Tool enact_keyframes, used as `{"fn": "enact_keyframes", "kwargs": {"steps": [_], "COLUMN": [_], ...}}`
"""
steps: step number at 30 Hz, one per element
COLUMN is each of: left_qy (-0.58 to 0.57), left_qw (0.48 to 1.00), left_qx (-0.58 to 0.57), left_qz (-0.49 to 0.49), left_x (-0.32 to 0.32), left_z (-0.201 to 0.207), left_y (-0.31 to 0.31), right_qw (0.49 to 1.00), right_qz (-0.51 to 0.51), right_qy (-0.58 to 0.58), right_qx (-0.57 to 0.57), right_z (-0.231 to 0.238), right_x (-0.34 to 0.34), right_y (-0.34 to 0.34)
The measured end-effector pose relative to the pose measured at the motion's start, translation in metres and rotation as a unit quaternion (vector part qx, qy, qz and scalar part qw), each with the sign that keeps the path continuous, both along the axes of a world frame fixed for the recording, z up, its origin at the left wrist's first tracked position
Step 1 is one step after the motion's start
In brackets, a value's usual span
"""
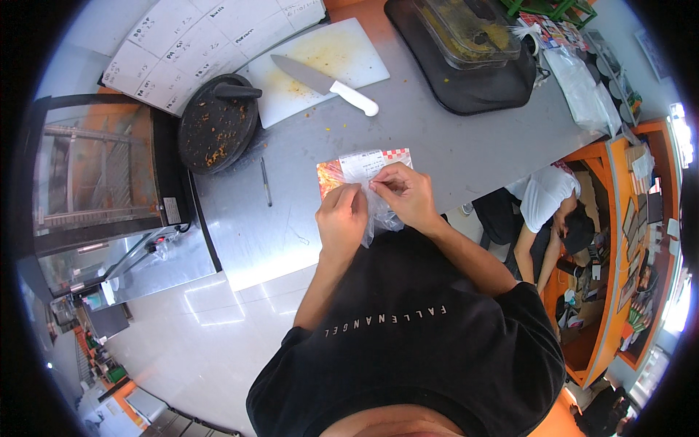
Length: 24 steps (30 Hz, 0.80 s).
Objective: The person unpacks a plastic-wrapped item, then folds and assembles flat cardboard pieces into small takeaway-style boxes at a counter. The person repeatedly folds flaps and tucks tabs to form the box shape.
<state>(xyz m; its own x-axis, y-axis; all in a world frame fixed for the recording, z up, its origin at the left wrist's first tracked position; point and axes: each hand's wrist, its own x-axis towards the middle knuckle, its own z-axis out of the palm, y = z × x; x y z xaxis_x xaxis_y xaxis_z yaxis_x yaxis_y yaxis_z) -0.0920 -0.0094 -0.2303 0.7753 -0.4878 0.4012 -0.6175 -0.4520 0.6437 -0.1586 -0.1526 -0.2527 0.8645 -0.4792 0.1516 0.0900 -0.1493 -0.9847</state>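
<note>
Both my hands work at a clear plastic bag [378, 215] at the near edge of the steel table. My left hand [342, 216] pinches the bag's left side with bent fingers. My right hand [405, 195] pinches it on the right, thumb against fingertips. Just beyond my fingers, seen through or behind the plastic, is a flat packet [330, 173] with an orange food picture and a red checked corner. A white printed slip [360, 166] lies on its middle. The bag's lower part hangs crumpled toward my shirt.
On the table [291, 226] are a pen [266, 182], a white cutting board [357, 54] with a knife [320, 82], and a round black pan [218, 131] with crumbs. A black tray [466, 98] bears a clear container [473, 33]. A glass cabinet [98, 164] stands left; a person [550, 197] bends by orange shelves.
</note>
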Motion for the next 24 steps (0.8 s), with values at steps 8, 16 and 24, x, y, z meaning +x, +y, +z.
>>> {"fn": "enact_keyframes", "kwargs": {"steps": [8, 16, 24], "left_qy": [-0.007, 0.056, 0.06], "left_qw": [0.999, 0.996, 0.996], "left_qx": [-0.034, -0.066, -0.063], "left_qz": [-0.031, -0.02, -0.015], "left_x": [0.0045, 0.0012, 0.0017], "left_z": [-0.0018, -0.0025, -0.0064], "left_y": [0.0, -0.0013, -0.0008], "right_qw": [0.999, 0.999, 1.0], "right_qz": [0.015, 0.038, 0.01], "right_qy": [0.023, 0.009, -0.016], "right_qx": [-0.033, -0.02, -0.005], "right_z": [0.0039, 0.0057, -0.0013], "right_x": [0.0023, 0.0011, 0.0004], "right_y": [-0.0017, -0.0035, -0.0029]}}
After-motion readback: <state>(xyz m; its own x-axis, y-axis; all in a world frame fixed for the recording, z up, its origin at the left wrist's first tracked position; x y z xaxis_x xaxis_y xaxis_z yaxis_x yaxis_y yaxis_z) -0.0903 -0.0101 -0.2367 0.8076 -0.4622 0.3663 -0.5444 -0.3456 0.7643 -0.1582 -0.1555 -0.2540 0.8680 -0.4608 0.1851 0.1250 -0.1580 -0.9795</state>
